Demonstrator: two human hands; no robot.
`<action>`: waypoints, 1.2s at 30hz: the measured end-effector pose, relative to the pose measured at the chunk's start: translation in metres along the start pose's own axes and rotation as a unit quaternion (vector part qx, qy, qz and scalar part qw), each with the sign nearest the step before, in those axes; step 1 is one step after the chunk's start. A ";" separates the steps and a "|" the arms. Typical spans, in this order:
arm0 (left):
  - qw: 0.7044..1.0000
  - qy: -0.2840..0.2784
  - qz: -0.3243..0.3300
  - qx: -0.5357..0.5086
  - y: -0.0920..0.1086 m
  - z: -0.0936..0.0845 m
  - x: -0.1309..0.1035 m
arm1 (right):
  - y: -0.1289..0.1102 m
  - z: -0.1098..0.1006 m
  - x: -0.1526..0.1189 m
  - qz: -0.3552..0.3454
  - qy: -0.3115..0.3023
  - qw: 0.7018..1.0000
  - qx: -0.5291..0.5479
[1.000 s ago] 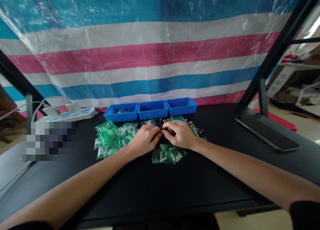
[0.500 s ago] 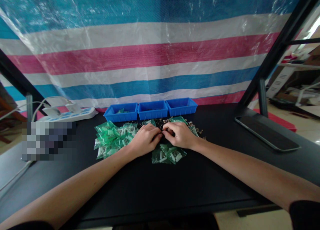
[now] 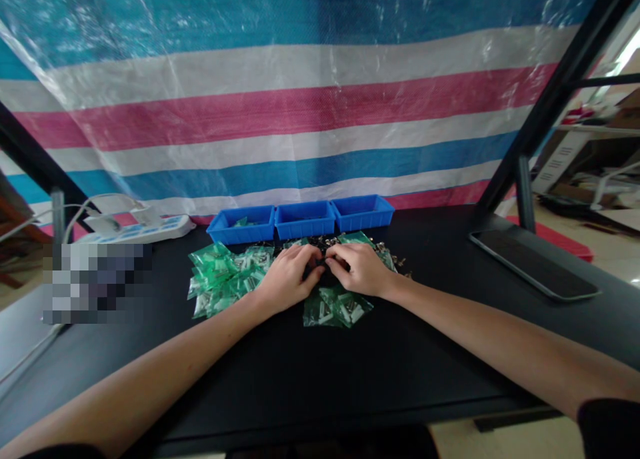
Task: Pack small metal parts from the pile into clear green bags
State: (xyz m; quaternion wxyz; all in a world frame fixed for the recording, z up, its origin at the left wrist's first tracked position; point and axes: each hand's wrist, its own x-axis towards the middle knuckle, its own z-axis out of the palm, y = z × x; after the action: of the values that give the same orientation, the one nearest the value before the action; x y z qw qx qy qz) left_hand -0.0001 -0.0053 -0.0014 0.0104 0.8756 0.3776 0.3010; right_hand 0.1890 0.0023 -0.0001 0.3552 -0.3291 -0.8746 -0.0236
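My left hand point(image 3: 289, 278) and my right hand point(image 3: 359, 267) meet above the middle of the black table, fingertips almost touching. Thumb and fingers of each are curled into a pinch; whatever lies between them is small and dark, too small to name. Behind the fingers lies a heap of small dark and metallic parts point(image 3: 320, 244), partly covered by my hands. Left of my left hand spreads a pile of green-tinted plastic bags point(image 3: 220, 276) with white pieces inside. Several similar small bags point(image 3: 337, 307) lie just below my hands, and another bag point(image 3: 354, 239) is behind my right hand.
Three blue bins stand in a row at the back: a left bin point(image 3: 241, 234) with a green bag inside, a middle bin point(image 3: 306, 229) and a right bin point(image 3: 364, 216). A power strip point(image 3: 137, 231) with plugs is at the left. A phone point(image 3: 533, 264) lies at the right.
My left fingers have lifted and spread slightly from the thumb, near the right fingertips. The right hand, the bags and the bins have stayed in place.
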 end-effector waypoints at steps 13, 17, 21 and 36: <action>1.000 -0.010 0.015 0.009 0.000 0.001 0.000 | 0.002 0.000 0.001 -0.007 -0.026 1.000 0.000; 1.000 0.000 0.007 0.005 -0.002 0.001 0.000 | 0.001 0.000 0.001 0.001 -0.029 1.000 0.008; 1.000 0.001 -0.002 0.010 -0.002 0.001 0.001 | 0.002 0.001 0.001 0.001 -0.023 1.000 0.010; 0.999 -0.030 0.004 0.015 0.002 -0.001 0.001 | 0.003 0.001 0.001 -0.001 -0.019 1.000 0.019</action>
State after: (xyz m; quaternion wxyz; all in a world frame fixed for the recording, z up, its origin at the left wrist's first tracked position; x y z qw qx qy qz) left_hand 0.0013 -0.0060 0.0001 0.0079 0.8856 0.3783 0.2693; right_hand 0.1891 0.0053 -0.0011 0.3444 -0.3214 -0.8821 -0.0007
